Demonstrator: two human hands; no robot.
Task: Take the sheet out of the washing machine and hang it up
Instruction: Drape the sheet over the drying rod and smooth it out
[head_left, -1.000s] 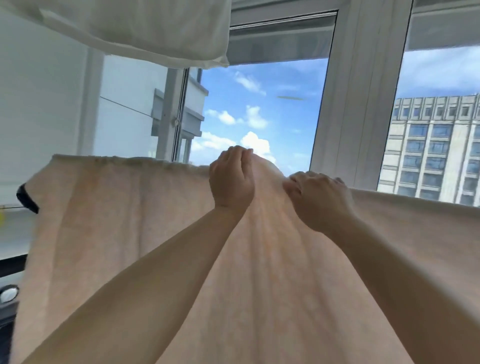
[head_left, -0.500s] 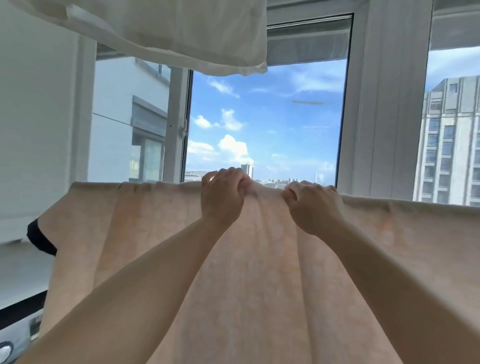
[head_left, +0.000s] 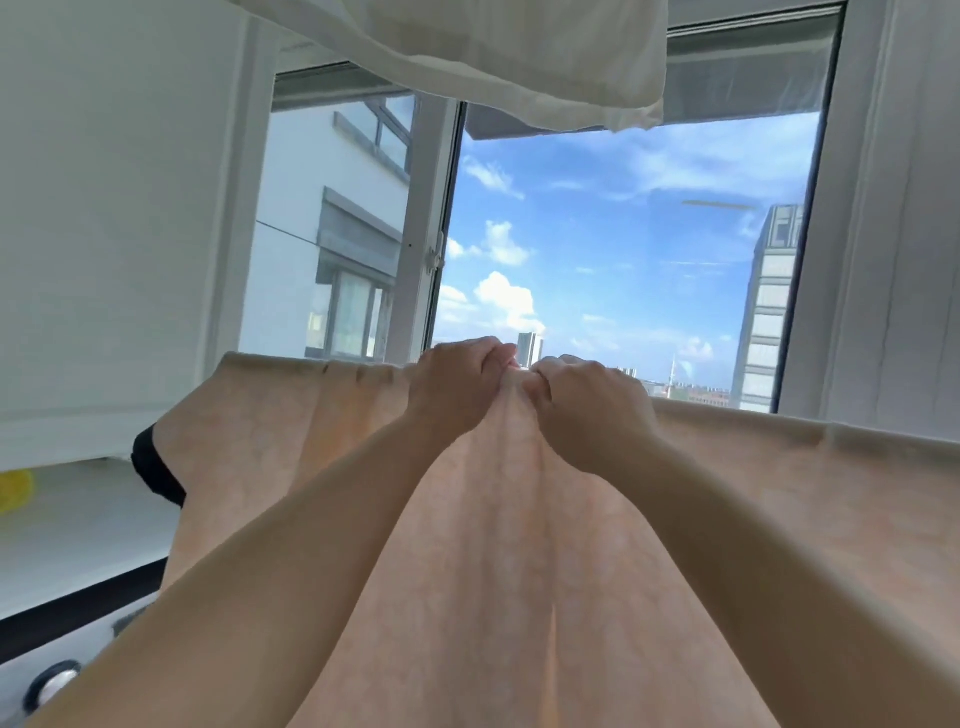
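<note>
Two bare hands meet at the top edge of a peach-coloured sheet (head_left: 509, 545) stretched across the lower half of the head view, in front of a tall window (head_left: 623, 234). The left hand (head_left: 457, 387) and the right hand (head_left: 587, 410) sit just beside each other, nearly touching, each with its fingers (head_left: 488, 353) curled over the cloth and pinching a raised bunch of it between them. From that gathered peak, folds fan downward toward the camera.

The sheet's top edge runs almost level to either side of the hands; whatever line or rail carries it is hidden under the fabric. Its left edge drops away beside a dark, rounded object (head_left: 153, 467) that is only partly seen and hard to identify. Its right side runs out of the picture, and its lower hem is cut off below.

Above the hands there is open air up to a white cloth (head_left: 493, 47) hanging from overhead, its upper part cut off by the top border. Beyond the glass are blue sky, clouds and high-rise buildings (head_left: 769, 312).

At lower left, a white ledge holds a blurred yellow shape (head_left: 13, 491), and a round, dark-rimmed part (head_left: 54, 686) near the corner is too indistinct to name. Both forearms enter from the bottom border.
</note>
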